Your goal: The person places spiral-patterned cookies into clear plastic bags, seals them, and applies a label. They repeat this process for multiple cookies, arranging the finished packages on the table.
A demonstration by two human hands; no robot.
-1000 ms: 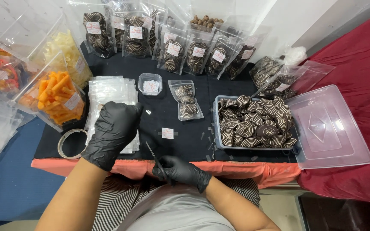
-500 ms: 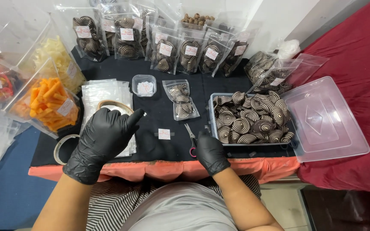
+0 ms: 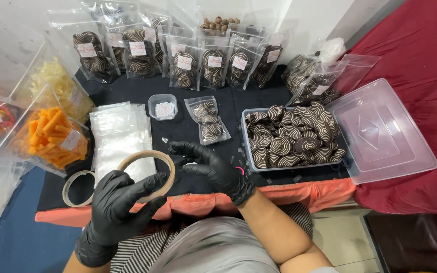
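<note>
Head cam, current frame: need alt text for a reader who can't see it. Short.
Two black-gloved hands work over a dark table: the left hand holds a tape roll and the right hand reaches to its rim. To the right is an open tub of swirl cookies, with filled clear pouches lined up behind.

Right hand (image 3: 213, 169) now off scissors, at tape roll (image 3: 146, 174).

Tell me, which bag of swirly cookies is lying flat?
The small clear cookie bag lying alone mid-table, beside the little white tub. The other filled bags stand upright along the back.
</note>
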